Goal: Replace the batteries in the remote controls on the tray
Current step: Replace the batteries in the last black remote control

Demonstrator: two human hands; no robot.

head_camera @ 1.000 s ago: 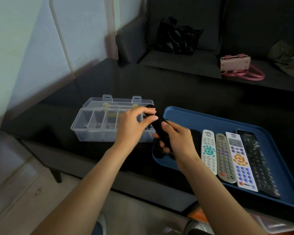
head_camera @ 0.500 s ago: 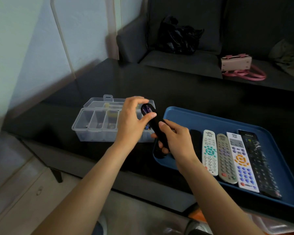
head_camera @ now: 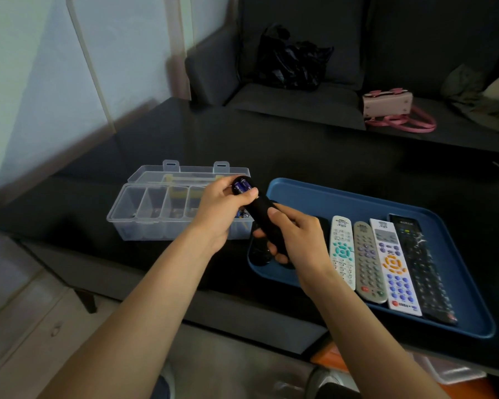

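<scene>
remote (head_camera: pixel 264 218): being held tilted over the tray's left end, battery bay up, two batteries (head_camera: pixel 241 186) showing
left hand (head_camera: pixel 222 210): gripping the remote's top end, thumb curling by the batteries
right hand (head_camera: pixel 298 236): wrapping the lower body, fingers closed round it
tray (head_camera: pixel 314 194): carrying four other remotes (head_camera: pixel 369 260) in a row, right of the hands
box (head_camera: pixel 156 203): sitting open just left, spare cells inside
risk: cell popping loose and dropping to the table or floor if levered too hard; mixing old with new in the box; polarity getting reversed
</scene>
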